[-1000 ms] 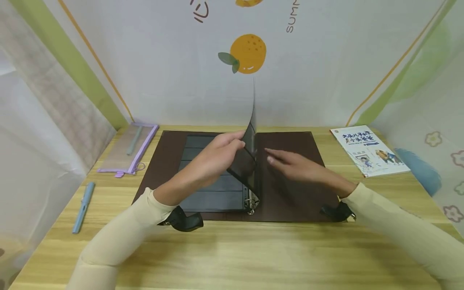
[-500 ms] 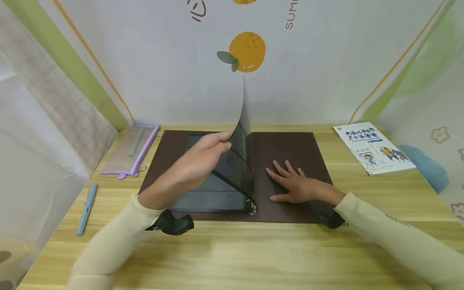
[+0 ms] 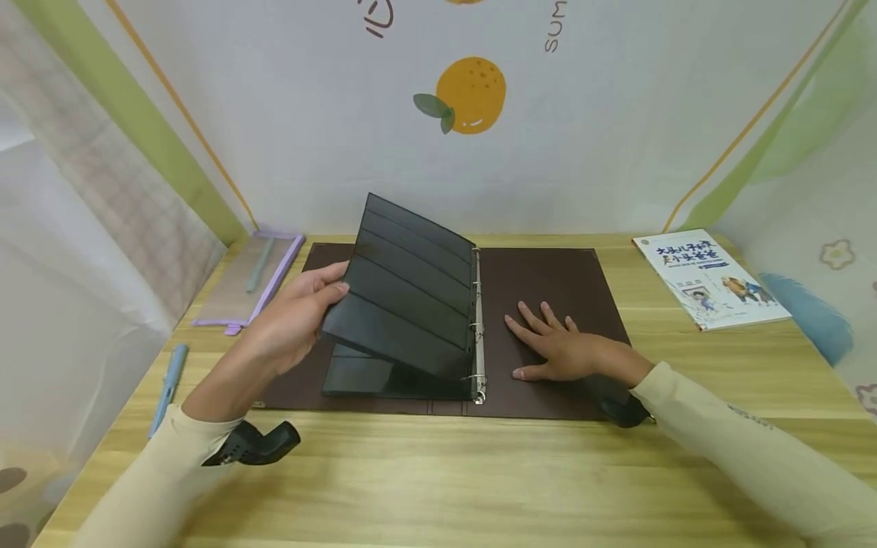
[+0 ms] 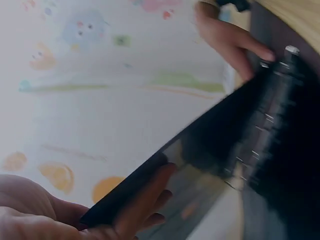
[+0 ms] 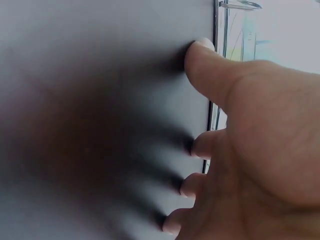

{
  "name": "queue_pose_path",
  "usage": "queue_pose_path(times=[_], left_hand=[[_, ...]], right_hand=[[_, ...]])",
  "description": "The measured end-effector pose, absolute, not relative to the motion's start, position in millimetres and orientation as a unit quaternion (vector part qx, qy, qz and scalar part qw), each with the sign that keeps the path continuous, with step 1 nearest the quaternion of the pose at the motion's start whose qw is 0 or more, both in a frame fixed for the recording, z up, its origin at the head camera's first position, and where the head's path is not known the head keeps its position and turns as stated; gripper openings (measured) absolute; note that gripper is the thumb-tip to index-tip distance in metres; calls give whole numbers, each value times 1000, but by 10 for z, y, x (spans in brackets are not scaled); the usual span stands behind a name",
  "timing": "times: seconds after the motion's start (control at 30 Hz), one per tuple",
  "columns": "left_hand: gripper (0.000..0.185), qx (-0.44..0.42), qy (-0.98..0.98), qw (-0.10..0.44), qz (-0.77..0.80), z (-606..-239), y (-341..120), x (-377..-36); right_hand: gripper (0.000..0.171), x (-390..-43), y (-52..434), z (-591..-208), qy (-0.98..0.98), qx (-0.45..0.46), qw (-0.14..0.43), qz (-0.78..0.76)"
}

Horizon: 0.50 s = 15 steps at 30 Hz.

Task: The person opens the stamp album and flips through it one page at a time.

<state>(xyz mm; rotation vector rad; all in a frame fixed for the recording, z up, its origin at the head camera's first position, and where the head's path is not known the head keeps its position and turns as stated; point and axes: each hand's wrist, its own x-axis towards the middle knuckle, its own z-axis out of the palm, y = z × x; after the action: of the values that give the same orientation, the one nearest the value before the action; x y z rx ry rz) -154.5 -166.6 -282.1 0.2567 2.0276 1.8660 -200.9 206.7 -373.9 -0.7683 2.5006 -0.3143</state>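
Open brown binder (image 3: pixel 548 281) lying flat toward the table's (image 3: pixel 438 472) far edge. Black sleeve page (image 3: pixel 404 304) on the rings, tilted up over the left cover, its free left edge pinched by the left hand (image 3: pixel 291 327), thumb on top, fingers curled beneath. Right hand (image 3: pixel 562 354) pressed flat on the right cover beside the rings, fingers spread.

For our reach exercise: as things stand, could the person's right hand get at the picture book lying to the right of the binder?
Probably yes. The right hand lies flat and empty on the binder's brown cover, and only bare table separates it from the picture book. The left hand already holds the black page.
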Motion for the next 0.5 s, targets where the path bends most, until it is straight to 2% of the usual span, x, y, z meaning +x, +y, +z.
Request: queue_pose_path(times=[0.17, 0.5], left_hand=[[60, 38, 762, 160, 626, -3037, -1792, -1555], [53, -32, 872, 82, 482, -3427, -1997, -1601]], right_hand=[[92, -2012, 2090, -3726, 919, -280, 253, -116], [93, -1995, 2062, -3722, 919, -279, 250, -127]])
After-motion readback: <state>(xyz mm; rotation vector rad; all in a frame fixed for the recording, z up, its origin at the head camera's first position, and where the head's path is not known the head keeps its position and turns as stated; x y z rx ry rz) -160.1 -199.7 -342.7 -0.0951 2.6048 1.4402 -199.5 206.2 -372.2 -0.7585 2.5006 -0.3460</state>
